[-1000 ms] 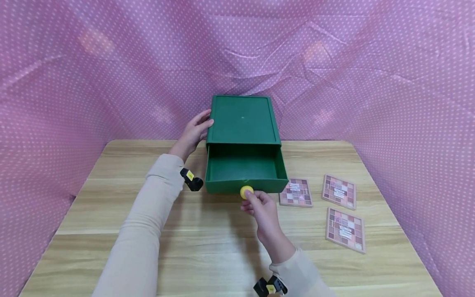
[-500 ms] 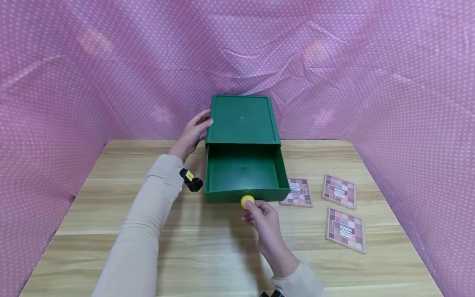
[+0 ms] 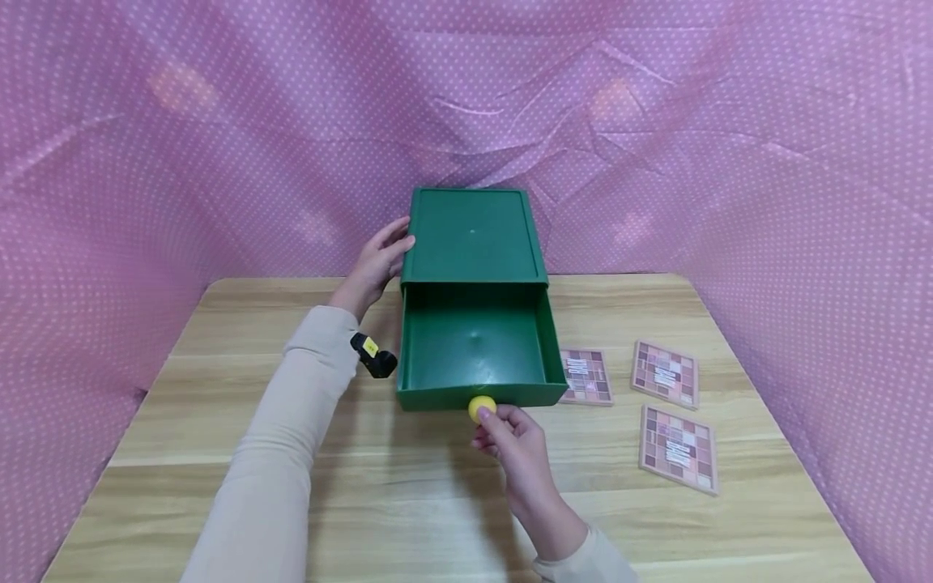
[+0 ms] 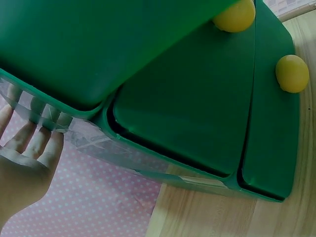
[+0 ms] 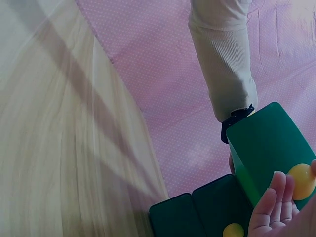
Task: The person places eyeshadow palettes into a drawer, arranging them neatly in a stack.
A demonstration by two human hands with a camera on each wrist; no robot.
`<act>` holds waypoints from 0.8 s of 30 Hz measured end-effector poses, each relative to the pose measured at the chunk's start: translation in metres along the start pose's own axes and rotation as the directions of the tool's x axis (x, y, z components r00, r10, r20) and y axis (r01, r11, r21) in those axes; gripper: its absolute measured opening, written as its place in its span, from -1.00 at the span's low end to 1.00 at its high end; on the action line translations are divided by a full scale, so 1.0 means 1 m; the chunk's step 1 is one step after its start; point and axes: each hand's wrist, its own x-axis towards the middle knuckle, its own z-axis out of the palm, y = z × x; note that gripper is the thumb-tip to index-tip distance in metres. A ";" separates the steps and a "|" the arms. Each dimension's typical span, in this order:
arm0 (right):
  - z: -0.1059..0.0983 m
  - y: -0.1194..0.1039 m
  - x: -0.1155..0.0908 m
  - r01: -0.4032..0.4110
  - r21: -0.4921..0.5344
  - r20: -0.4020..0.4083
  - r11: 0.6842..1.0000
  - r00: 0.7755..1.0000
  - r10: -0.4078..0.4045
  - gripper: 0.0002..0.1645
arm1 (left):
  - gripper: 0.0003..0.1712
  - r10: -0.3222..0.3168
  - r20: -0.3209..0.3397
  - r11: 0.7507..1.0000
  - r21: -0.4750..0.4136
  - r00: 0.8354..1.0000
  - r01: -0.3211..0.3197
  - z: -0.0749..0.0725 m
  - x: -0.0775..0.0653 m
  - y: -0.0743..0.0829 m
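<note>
A green drawer cabinet [image 3: 472, 235] stands at the back middle of the table, its top drawer [image 3: 437, 398] pulled well out and bare inside. My right hand [image 3: 526, 465] pinches that drawer's round yellow knob [image 3: 478, 405] between thumb and fingers. Against the cabinet's left side rests my left hand [image 3: 375, 265], fingers extended along the clear side panel [image 4: 94, 140] in the left wrist view. Beneath the pulled drawer, the middle drawer [image 4: 182, 103] and bottom drawer [image 4: 271, 123] sit closed, each with a yellow knob [image 4: 292, 74].
To the right lie three flat pink checkered palettes: one [image 3: 589, 379] partly hidden by the drawer, another [image 3: 666, 376] farther right, a third [image 3: 678, 450] nearer. The wooden table [image 3: 408, 518] meets a pink dotted curtain [image 3: 291, 146] at the back and sides.
The top drawer has slid farther out toward me, with the right hand still pinching its knob. My left hand has stayed at the cabinet's side.
</note>
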 end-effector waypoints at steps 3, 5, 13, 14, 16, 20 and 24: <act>0.000 0.002 -0.001 0.005 0.003 0.003 1.000 1.000 -0.005 -0.61 | -0.43 0.001 -0.012 1.000 -0.004 1.000 -0.001 0.001 -0.002 0.000; -0.002 0.002 -0.001 0.011 -0.004 0.003 1.000 1.000 -0.011 -0.59 | -0.43 -0.001 -0.016 1.000 -0.006 1.000 0.001 0.001 -0.002 0.000; -0.014 0.004 -0.002 0.023 -0.022 0.061 0.999 0.998 -0.022 -0.51 | -0.41 -0.019 -0.018 1.000 -0.013 1.000 0.019 0.002 -0.005 0.000; -0.017 0.004 -0.001 0.031 -0.028 0.068 0.999 0.997 -0.029 -0.53 | -0.41 -0.020 -0.020 1.000 -0.013 1.000 0.019 0.001 -0.005 -0.001; -0.023 0.004 -0.001 0.052 -0.053 0.081 0.997 0.996 -0.048 -0.56 | -0.42 -0.019 -0.024 1.000 -0.016 1.000 0.018 0.001 -0.006 -0.001; -0.040 0.004 0.002 0.084 -0.124 0.066 0.989 0.995 -0.076 -0.65 | -0.41 -0.012 -0.016 1.000 -0.022 1.000 0.011 0.001 -0.005 -0.001; -0.059 0.003 0.006 0.094 -0.178 0.044 0.980 0.995 -0.087 -0.67 | -0.42 -0.006 -0.014 1.000 -0.028 1.000 0.005 0.001 -0.004 0.000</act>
